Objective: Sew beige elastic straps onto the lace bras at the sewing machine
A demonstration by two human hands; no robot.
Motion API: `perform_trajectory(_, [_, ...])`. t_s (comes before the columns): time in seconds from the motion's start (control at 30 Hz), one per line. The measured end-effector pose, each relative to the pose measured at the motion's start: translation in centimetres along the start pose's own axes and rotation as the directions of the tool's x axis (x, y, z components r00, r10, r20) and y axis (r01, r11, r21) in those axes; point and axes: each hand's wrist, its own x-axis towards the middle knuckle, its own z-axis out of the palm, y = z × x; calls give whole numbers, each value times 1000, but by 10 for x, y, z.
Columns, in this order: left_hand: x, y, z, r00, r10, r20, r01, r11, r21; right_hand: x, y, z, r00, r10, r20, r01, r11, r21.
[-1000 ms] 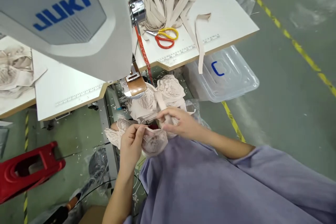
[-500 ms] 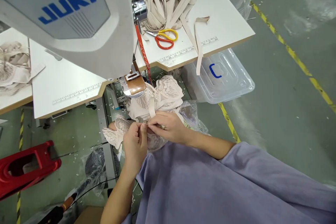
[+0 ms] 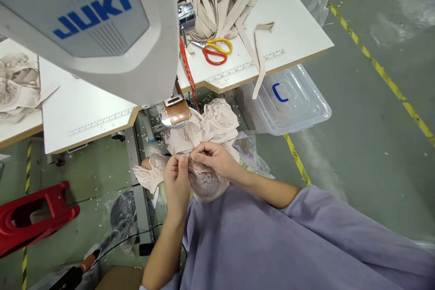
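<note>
Both hands meet low in front of the sewing machine, over my lap. My left hand [image 3: 176, 181] pinches the edge of a beige lace garment piece [image 3: 207, 183]. My right hand [image 3: 214, 159] grips the same piece from the right, fingertips touching the left hand's. More lace pieces [image 3: 217, 120] are heaped just beyond the hands, below the brown machine arm [image 3: 175, 111]. A lace flap [image 3: 147, 174] hangs to the left of my left hand.
A white JUKI sewing machine head [image 3: 91, 27] fills the upper left. On the white table [image 3: 292, 31] lie yellow and red scissors [image 3: 214, 50] and a pile of beige straps [image 3: 224, 4]. A clear plastic bin [image 3: 292, 99] sits below the table; a red stool [image 3: 34, 217] stands left.
My hands have come together on the lace piece and shifted slightly up and left. The strap my right hand held up a second ago is no longer raised.
</note>
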Motion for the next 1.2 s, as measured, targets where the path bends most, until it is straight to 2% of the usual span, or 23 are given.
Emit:
perform_trajectory(0.13, [8,4,-7,996,-23,88,15,996,88,3,-5,-6,999,36,31,-32,991,-128])
perform_trajectory(0.27, [12,3,-10,998,-17,66,8,990,142,2,-3,-11,999,-48,9,48,947,-317])
perform_trajectory(0.4, [12,-1,-11,997,-23,67,14,990,142,2,-1,-12,999,-54,-6,46,904,-424])
perform_trajectory(0.5, [11,-2,-12,998,-13,62,4,988,152,4,0,-13,999,-30,-13,21,908,-418])
perform_trajectory(0.63, [12,-9,-17,998,-22,55,16,994,112,5,3,-14,998,68,6,-65,969,-238])
perform_trajectory(0.7, [16,-19,-21,992,-3,122,-7,997,78,5,4,-14,995,101,12,-99,985,-139])
perform_trajectory(0.77, [19,-31,-25,965,54,255,-78,993,86,4,3,-12,996,93,-7,-93,989,-114])
perform_trajectory(0.83, [21,-42,-30,921,96,378,-156,979,131,3,-1,-11,997,63,-44,-69,982,-177])
perform_trajectory(0.9, [19,-44,-38,894,95,437,-187,967,172,3,-7,-11,998,41,-56,-54,962,-267])
perform_trajectory(1.0, [13,-24,-62,899,103,426,-219,947,233,3,-20,-20,996,-3,-85,-28,933,-359])
perform_trajectory(1.1, [16,33,-98,946,162,282,-240,933,268,0,-37,-38,985,-54,-167,-7,939,-343])
perform_trajectory(1.17, [28,84,-125,976,216,3,-212,956,203,-5,-47,-50,977,-60,-205,-6,951,-309])
perform_trajectory(1.2, [37,109,-140,964,228,-138,-205,964,167,-9,-51,-55,976,-65,-208,-3,951,-310])
